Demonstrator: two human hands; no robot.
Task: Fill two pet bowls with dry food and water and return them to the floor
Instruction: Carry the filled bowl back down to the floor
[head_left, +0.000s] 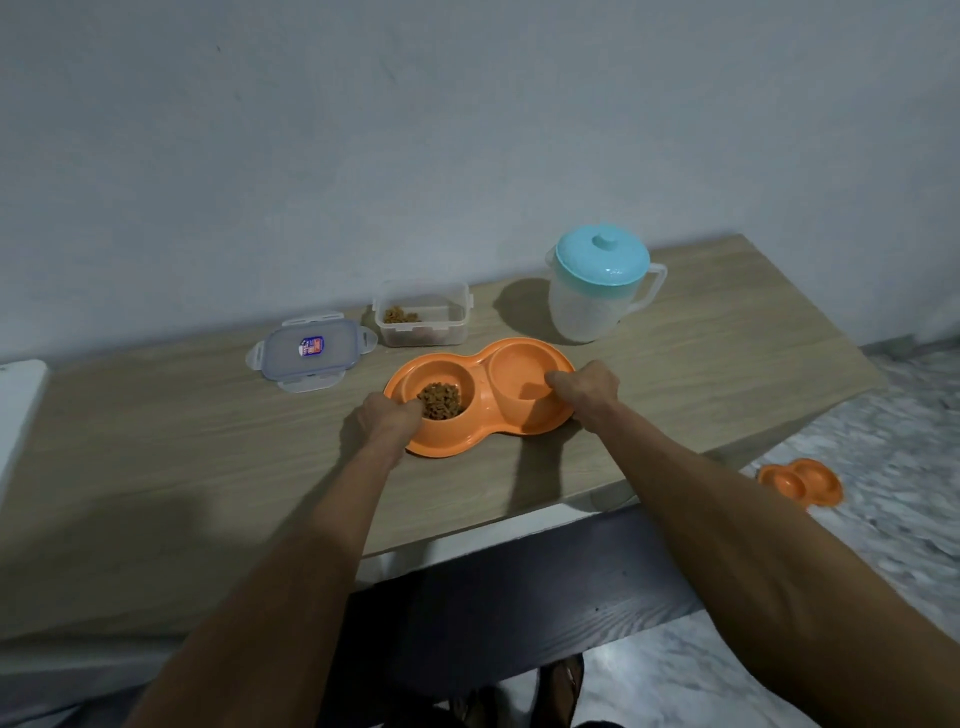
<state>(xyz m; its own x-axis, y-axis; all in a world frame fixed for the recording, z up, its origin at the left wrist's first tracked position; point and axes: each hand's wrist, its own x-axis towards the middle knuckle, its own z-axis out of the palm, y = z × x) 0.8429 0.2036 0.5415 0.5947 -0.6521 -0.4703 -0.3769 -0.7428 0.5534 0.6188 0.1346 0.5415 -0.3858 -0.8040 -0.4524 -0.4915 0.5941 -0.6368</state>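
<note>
An orange double pet bowl (480, 410) rests on the wooden table (208, 467). Its left cup holds brown dry food (440, 399); whether there is water in the right cup (519, 374) I cannot tell. My left hand (387, 415) grips the bowl's left rim, thumb inside the food cup. My right hand (587, 387) grips the right rim. A second orange double bowl (800, 482) lies on the floor to the right. Behind stand a clear food container (422, 322) with a little kibble and a clear jug with a blue lid (597, 291).
The container's clear lid (310, 353) lies flat to the left of it. The wall runs close behind the table. A white edge (15, 415) shows at far left. Marbled floor lies to the right and below; feet show under the table's front edge.
</note>
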